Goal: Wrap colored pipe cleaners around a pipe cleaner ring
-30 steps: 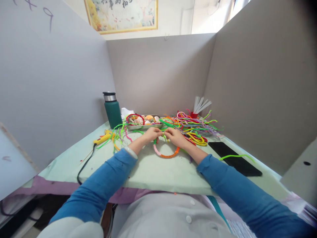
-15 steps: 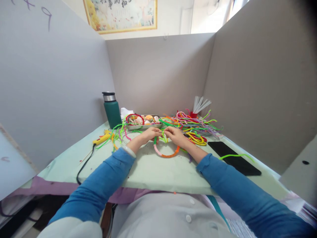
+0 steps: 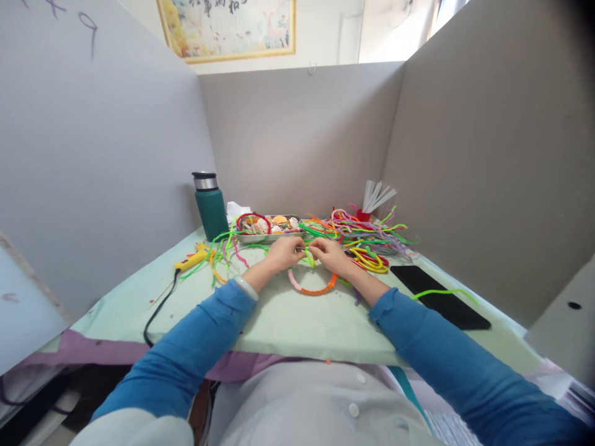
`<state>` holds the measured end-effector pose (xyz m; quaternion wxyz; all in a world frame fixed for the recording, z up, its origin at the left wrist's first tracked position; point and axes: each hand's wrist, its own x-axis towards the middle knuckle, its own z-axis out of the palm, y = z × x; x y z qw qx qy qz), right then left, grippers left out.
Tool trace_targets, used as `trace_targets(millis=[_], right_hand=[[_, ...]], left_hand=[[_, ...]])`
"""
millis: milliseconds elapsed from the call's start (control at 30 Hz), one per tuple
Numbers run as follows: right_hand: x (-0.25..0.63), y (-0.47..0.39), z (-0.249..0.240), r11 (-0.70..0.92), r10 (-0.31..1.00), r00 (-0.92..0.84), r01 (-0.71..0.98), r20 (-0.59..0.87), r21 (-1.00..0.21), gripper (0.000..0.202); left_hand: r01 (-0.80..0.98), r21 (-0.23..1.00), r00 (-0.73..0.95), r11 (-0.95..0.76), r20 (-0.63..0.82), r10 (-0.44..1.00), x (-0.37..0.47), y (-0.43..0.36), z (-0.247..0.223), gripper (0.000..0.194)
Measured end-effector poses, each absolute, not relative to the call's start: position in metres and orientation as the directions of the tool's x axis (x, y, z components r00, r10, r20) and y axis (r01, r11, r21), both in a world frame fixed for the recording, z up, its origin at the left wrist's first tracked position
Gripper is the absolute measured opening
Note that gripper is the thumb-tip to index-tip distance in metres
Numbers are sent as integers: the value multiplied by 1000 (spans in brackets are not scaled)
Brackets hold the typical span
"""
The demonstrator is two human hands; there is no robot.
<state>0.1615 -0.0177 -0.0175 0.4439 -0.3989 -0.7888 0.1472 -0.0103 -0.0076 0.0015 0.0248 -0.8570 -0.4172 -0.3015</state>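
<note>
My left hand (image 3: pixel 286 254) and my right hand (image 3: pixel 328 254) meet over the middle of the table, fingertips almost touching. Both pinch a bright yellow-green pipe cleaner (image 3: pixel 309 257) at the far side of a ring. The ring (image 3: pixel 316 292), wrapped in pink and orange pipe cleaner, hangs or rests toward me below the hands; its far part is hidden by my fingers. Behind the hands stands a metal tray (image 3: pixel 273 237) of shells and small pieces, with a dark red ring (image 3: pixel 253 215) lying across its left end.
A pile of coloured pipe cleaners (image 3: pixel 367 232) spreads at the back right, before a red cup (image 3: pixel 364 215) of white sticks. On the left are a green bottle (image 3: pixel 211 214) and a yellow glue gun (image 3: pixel 191 259) with a black cord. A black tablet-like slab (image 3: pixel 439 297) lies right.
My left hand has shifted slightly and turned, now covering the ring's green part. My right hand has barely moved and still pinches at the same spot.
</note>
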Motion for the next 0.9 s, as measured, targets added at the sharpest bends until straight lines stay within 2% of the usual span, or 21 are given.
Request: trace_targets(millis=[233,433,533,633,800,900], right_hand=[[162,-14,-19,625,776,-284,465,563,-627,19],[162,-17,-19,624,778,-297,479,554,-618,25],[162,-17,-19,628,774,-308,484,553,-610,27],[162,-18,-19,635,767,-315,491,558,-596,27],[160,-24,-18,655,749,-333,501,572,-566,25],[159,-28,-16,672,732,-344,504,588,-542,24]], left_hand=[[714,167,505,-680,550,665,-12,-14,3,22],[694,274,482,-665,510,713,-11,-16,5,22],[658,368,461,-657,492,738,-10,-14,6,23],[585,520,439,-623,443,782,-10,-13,6,22],[457,758,386,-465,302,872,-8,-14,7,21],[390,840,369,-377,232,900,-8,-16,9,22]])
